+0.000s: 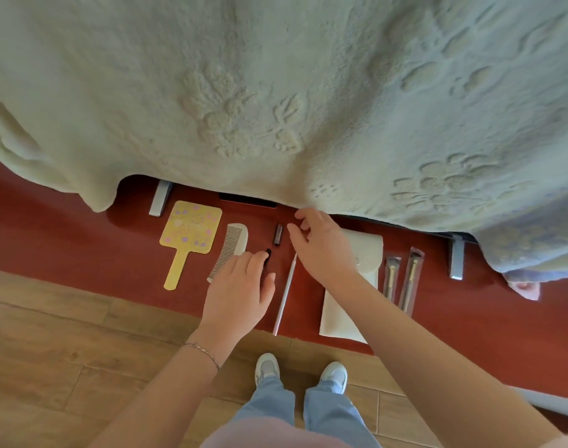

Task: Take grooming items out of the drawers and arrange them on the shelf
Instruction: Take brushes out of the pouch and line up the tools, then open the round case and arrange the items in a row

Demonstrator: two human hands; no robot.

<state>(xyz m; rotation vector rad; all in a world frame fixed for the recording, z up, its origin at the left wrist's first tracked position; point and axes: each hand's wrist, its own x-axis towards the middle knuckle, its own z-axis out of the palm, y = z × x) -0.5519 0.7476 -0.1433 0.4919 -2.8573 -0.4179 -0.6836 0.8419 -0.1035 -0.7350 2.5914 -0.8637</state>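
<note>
Red-brown polished wood is your working surface: the long low shelf (66,234) already carries a row of grooming items, so you look to be in the arranging step, not the fetching one. Your left hand (237,286) lies over a small black tube-shaped item (268,255); the fingers are bent around it, though whether they truly grip it or only rest on it cannot be told. Your right hand (321,247) hovers with fingers loosely spread, holding nothing, just right of a short dark capped tube (278,234).

Next, by my judgement, you need to set the black item straight in the gap between the white plastic comb (229,250) on its left and the thin pale pink stick (286,292) on its right, without nudging either.

Farther left lies a yellow paddle-shaped hand mirror with pastel spots (189,237). To the right sit a white snap pouch on white paper (366,253) and two brushes in clear sleeves (402,279). A cream fleece blanket (276,92) hangs over the far edge and may snag your right fingers. No drawers are visible.
</note>
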